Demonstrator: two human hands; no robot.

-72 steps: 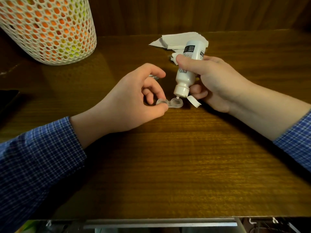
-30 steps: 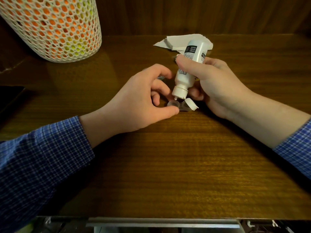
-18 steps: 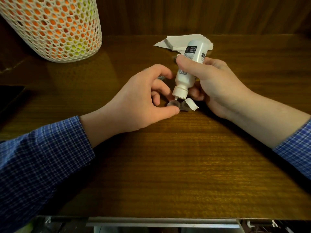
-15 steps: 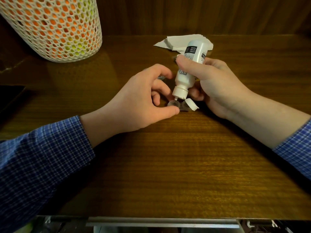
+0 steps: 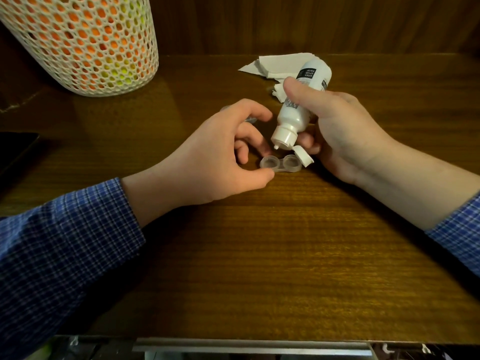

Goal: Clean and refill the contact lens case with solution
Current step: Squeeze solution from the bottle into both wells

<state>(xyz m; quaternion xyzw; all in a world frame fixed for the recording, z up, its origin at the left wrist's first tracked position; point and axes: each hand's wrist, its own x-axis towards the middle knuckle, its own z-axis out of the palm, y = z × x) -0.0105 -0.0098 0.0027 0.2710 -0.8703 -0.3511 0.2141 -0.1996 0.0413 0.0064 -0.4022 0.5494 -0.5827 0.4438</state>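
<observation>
A clear two-well contact lens case (image 5: 281, 164) lies uncapped on the wooden table (image 5: 285, 255). My left hand (image 5: 220, 157) pinches its left end between thumb and fingertips. My right hand (image 5: 335, 126) grips a white solution bottle (image 5: 298, 105) tilted nozzle-down. The nozzle tip hovers just above the case, over the gap between the two wells, and the bottle's flip cap (image 5: 302, 157) hangs open beside the right well. A small clear object, partly hidden, peeks out behind my left fingers (image 5: 250, 120).
A crumpled white tissue (image 5: 275, 66) lies behind the bottle near the wooden back wall. A tall white mesh basket with orange and yellow inside (image 5: 85, 42) stands at the far left. A dark flat object (image 5: 15, 152) sits at the left edge.
The bottle has lifted and its nozzle has pulled away from the left well, so both wells now show. My left hand keeps hold of the case.
</observation>
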